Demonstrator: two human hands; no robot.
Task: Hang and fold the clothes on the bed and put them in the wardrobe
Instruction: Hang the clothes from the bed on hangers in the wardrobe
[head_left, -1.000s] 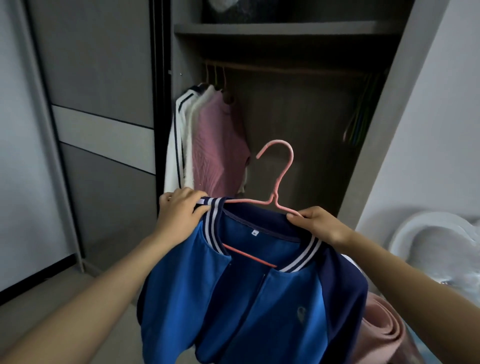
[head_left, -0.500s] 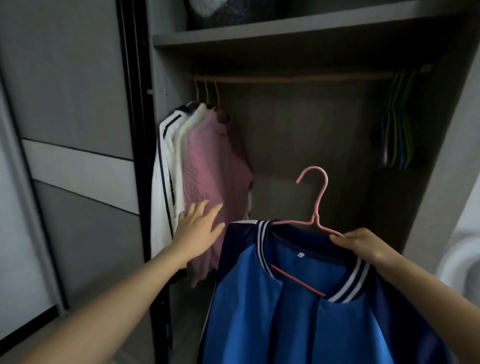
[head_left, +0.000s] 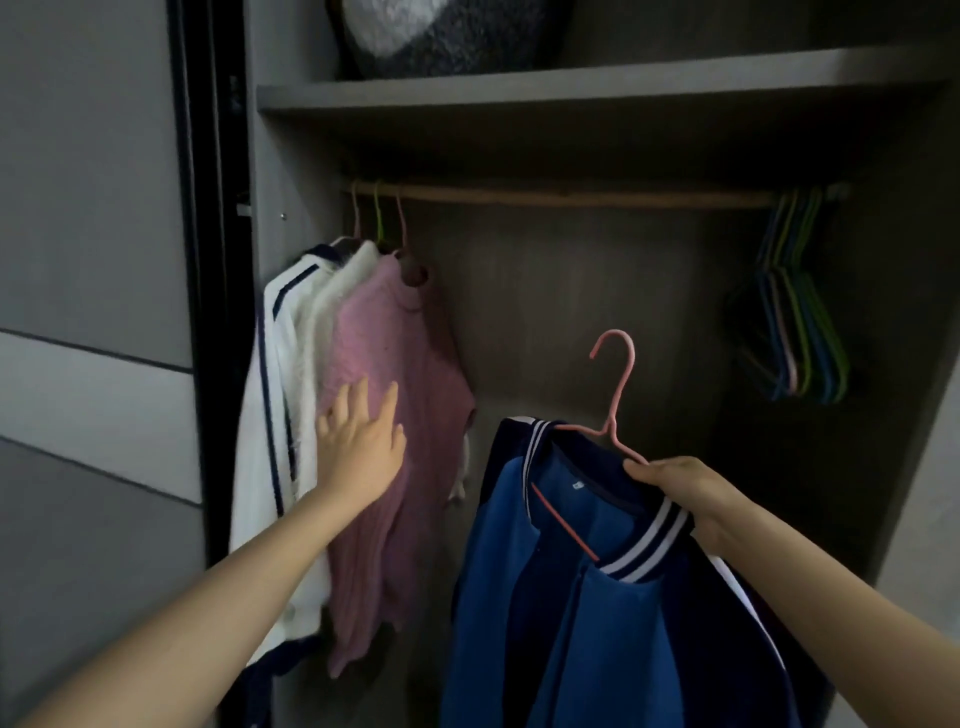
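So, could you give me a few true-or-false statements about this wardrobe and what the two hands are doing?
1. The blue jacket hangs on the rail. False: it sits on a pink hanger that the right hand holds, with the hook below the rail.
2. The left hand rests with straight fingers on the pink sweater. True.
3. A bunch of empty hangers hangs at the right end of the rail. True.
4. The shelf above the rail is bare. False: a dark fuzzy bundle sits on it.
5. The pink sweater hangs to the left of the white garments. False: it hangs to their right.
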